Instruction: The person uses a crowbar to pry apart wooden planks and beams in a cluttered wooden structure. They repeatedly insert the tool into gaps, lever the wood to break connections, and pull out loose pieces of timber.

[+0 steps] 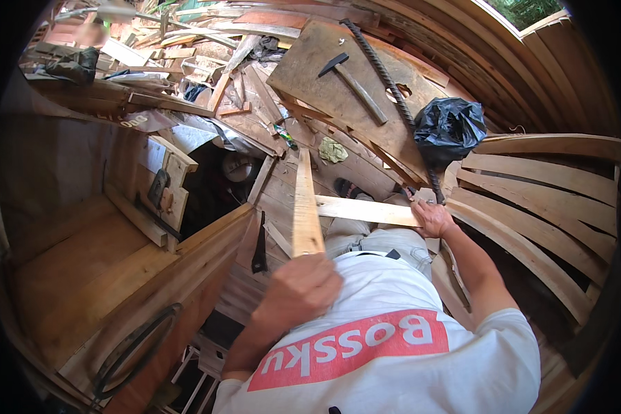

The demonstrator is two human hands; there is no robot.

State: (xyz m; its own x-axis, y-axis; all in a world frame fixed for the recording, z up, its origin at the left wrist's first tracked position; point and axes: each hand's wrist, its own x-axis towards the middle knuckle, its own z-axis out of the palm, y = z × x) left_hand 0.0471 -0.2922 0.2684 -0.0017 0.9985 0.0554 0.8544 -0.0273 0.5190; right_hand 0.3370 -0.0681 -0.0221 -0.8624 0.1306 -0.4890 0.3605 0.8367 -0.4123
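My left hand point(303, 286) is closed around the near end of a narrow wooden strip point(305, 200), which points away from me. My right hand point(432, 219) grips the right end of a pale flat board point(366, 210) lying crosswise over my lap. The strip passes in front of the board's left end; whether the two touch, I cannot tell. Beyond my right hand stands a worn plywood surface point(303, 62), with a hammer point(357, 88) and a long ribbed metal rod point(383, 72) on it. A black plastic bag point(450, 129) sits close above my right hand.
Curved wooden planks point(538, 200) line the right side. At the left is a wooden compartment point(103, 276) with an opening point(217, 179) beside it. A dark handsaw point(259, 245) is near my left hand. A crumpled yellowish cloth point(332, 150) lies on the plank floor; scrap wood point(200, 55) litters the far left.
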